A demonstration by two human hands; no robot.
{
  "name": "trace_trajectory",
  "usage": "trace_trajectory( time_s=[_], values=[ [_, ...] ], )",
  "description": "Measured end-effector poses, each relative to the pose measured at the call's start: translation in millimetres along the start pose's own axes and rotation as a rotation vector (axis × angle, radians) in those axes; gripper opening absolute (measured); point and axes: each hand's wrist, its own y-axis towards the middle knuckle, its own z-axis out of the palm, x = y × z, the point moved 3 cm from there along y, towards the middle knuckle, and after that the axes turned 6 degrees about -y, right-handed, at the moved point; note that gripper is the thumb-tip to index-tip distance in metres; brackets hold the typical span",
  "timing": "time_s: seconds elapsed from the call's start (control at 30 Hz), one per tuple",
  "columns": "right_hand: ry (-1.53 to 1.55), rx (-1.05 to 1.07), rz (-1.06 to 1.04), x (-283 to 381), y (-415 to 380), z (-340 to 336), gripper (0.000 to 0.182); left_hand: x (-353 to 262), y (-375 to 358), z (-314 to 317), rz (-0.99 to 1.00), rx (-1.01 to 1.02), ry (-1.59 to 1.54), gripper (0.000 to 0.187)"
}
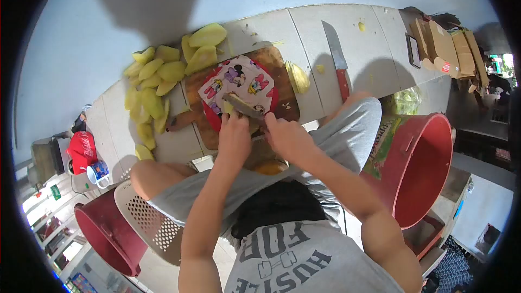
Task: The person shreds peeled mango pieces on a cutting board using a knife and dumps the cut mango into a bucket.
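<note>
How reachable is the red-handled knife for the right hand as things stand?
Probably yes, though not freely: the right hand is gripping another knife, likely needing release first. The red-handled knife lies uncovered on the tiled surface, its handle close by the right knee.

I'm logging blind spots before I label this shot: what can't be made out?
All in the head view:
- Held knife: handle largely hidden by the right hand.
- Piece: full shape hidden by the left hand.
- Box label: too small to read.
- Blue cloth: cut off by the lower edge.
</note>
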Motion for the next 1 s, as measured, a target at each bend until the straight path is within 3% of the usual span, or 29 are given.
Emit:
trace_trajectory(
  time_s=[0.03, 0.27, 0.33, 0.53, 0.67, 0.77, 0.83, 1.0],
  values=[
    [0.037, 0.006, 0.019, -8.4, 1.5, 9.7, 0.023, -1.6, 1.5, -2.6, -0.09, 0.078, 0.004, 0.036],
    [0.032, -0.014, -0.005, 12.0, -9.7, -16.7, 0.025, 6.5, -3.6, 6.0, 0.038, -0.004, 0.04, 0.037],
    [0.082, 0.032, 0.011, -6.8, 0.6, 8.7, 0.026, 2.1, 0.4, -0.2, -0.082, 0.065, -0.027, 0.035],
    [0.01, 0.044, 0.027, 17.9, -9.2, -22.2, 0.026, 7.2, -3.9, 2.7, 0.093, -0.1, 0.01, 0.032],
    [0.045, -0.045, -0.043, 2.0, -2.1, -8.2, 0.021, 2.9, 1.8, -2.5, 0.014, -0.106, -0.034, 0.031],
    [-0.021, -0.057, -0.022, 16.9, -6.9, -20.0, 0.022, 8.9, -1.3, 1.8, 0.102, -0.163, -0.035, 0.03],
    [0.04, 0.087, 0.057, 11.2, -8.5, -10.0, 0.025, 7.5, -4.2, 1.3, -0.015, -0.057, -0.049, 0.03],
    [0.03, -0.003, -0.002, 16.8, -15.0, -13.6, 0.024, 8.8, -8.5, 1.5, -0.004, -0.033, -0.019, 0.031]
  ],
)
